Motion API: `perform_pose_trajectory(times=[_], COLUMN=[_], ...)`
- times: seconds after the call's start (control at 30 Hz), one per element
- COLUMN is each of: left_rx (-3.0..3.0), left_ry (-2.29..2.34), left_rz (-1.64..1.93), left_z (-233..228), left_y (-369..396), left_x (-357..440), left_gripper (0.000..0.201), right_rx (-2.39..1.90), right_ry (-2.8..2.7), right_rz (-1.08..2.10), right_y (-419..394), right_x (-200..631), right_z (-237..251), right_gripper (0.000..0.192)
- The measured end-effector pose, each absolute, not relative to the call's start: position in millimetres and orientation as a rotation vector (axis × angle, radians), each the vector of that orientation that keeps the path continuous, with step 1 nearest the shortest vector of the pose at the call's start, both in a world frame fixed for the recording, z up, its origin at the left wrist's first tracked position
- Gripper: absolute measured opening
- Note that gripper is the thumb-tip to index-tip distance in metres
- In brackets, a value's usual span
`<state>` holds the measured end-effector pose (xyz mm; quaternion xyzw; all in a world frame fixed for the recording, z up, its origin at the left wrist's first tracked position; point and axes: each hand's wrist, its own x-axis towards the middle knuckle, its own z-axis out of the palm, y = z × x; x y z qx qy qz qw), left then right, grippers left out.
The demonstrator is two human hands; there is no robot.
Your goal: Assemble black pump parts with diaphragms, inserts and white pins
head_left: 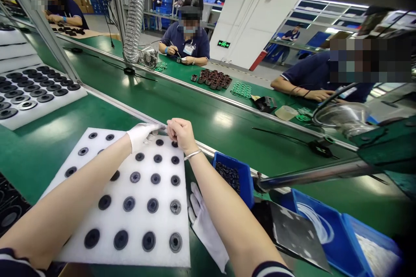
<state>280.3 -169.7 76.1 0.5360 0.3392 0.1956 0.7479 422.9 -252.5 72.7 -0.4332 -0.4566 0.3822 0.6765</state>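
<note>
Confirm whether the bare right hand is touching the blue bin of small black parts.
Apart. The head view shows metal rail between the right hand and the blue bin.

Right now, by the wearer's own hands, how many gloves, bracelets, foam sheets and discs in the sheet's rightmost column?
Gloves: 2, one worn on the left hand
Bracelet: 1
Foam sheet: 1
Discs: 5, the top one partly hidden
Total: 9
</note>
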Motion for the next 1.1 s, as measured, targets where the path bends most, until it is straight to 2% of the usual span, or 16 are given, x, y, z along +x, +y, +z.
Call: perform_pose_trajectory(times=[0.23, 0.43, 0.73, 0.93, 1.1], left_rx=[0.928, 0.882, 0.952, 1.031, 1.115], left_ry=[0.713, 0.683, 0.695, 0.687, 0.651], left_rz=[0.422, 0.454, 0.474, 0.449, 0.392], left_z=[72, 66, 70, 69, 63], left_y=[-167, -166, -179, -180, -182], left_x=[274, 274, 274, 276, 279], left_gripper=[0.005, 0.014, 0.025, 0.039, 0.04], right_rx=[-0.938, -0.981, -0.968, -0.886, -0.791], right_ry=[-0.924, -1.024, -0.961, -0.91, -0.839], right_rz=[0.915, 1.015, 0.881, 0.793, 0.78], right_y=[-256, -256, -259, -253, -265], right_x=[430, 429, 419, 417, 421], right_z=[78, 71, 66, 104, 143], right_gripper=[0.044, 0.045, 0.044, 0.043, 0.04])
